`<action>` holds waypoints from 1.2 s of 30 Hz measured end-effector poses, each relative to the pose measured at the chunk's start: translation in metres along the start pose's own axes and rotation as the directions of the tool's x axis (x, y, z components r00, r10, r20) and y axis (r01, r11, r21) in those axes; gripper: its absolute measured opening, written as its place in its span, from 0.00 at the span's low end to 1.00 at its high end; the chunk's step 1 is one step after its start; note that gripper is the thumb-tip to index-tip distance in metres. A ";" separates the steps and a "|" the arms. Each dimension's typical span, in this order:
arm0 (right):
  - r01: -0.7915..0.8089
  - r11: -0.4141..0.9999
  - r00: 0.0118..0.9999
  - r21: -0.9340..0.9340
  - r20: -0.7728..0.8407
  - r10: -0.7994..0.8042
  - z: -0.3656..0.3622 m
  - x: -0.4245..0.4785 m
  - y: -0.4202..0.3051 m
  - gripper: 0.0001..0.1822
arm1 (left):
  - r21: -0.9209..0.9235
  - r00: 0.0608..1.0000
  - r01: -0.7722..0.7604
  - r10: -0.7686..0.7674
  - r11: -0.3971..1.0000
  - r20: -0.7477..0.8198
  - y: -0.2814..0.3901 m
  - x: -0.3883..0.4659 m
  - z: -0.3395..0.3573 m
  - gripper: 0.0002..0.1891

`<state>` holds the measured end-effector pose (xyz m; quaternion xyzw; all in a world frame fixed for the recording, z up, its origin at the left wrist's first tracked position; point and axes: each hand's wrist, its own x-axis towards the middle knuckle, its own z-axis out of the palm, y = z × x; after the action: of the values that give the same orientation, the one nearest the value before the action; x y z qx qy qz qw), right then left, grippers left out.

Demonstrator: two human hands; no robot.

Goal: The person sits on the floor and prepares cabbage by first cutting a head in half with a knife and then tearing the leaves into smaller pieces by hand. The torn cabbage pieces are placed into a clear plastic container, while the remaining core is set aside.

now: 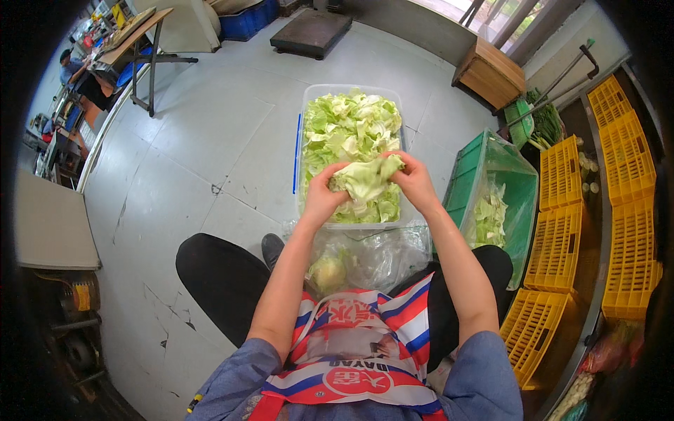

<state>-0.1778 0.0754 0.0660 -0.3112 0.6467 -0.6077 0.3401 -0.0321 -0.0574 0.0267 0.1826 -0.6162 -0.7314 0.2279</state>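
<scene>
Between my two hands is a pale green cabbage leaf [363, 179], gripped at both sides. My left hand [325, 193] pinches its left edge, thumb towards the middle. My right hand [414, 181] grips the upper right part, where the leaf is crumpled. Directly beneath is a clear plastic tub [352, 226], heaped with torn cabbage leaves [350, 123]. Nearer to me, a clear plastic bag [392, 258] lies between my legs. A round cabbage head [328, 272] shows inside or under its film; I cannot tell which.
A green crate [467, 181] lined with clear plastic holds cabbage leaves [489, 216] at my right. Beyond it stand several yellow plastic crates [553, 247]. A dark platform [311, 31] and a wooden box [491, 73] sit farther off. Another person [79, 76] is at the far left, near a folding table [138, 37].
</scene>
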 end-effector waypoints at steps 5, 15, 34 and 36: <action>-0.101 0.974 0.974 0.202 -0.180 0.139 0.005 0.001 0.005 0.17 | -0.138 0.993 0.108 -0.100 0.985 0.067 -0.006 -0.005 0.008 0.23; -0.067 0.998 0.995 0.021 0.071 0.066 0.010 -0.013 -0.006 0.13 | -0.173 0.977 0.169 -0.142 0.970 0.157 0.002 -0.013 -0.001 0.27; -0.119 0.958 0.845 0.261 -0.480 0.236 0.000 -0.001 0.044 0.20 | -0.077 0.965 -0.134 0.148 0.988 0.215 -0.006 -0.025 0.012 0.25; -0.049 0.886 0.838 0.461 -0.464 0.288 -0.007 0.000 0.044 0.20 | -0.346 0.984 0.006 0.057 0.938 0.171 -0.001 -0.036 0.013 0.20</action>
<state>-0.1827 0.0825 0.0228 0.0074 0.5888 -0.7631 0.2663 -0.0097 -0.0267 0.0271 0.0655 -0.4985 -0.8385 0.2099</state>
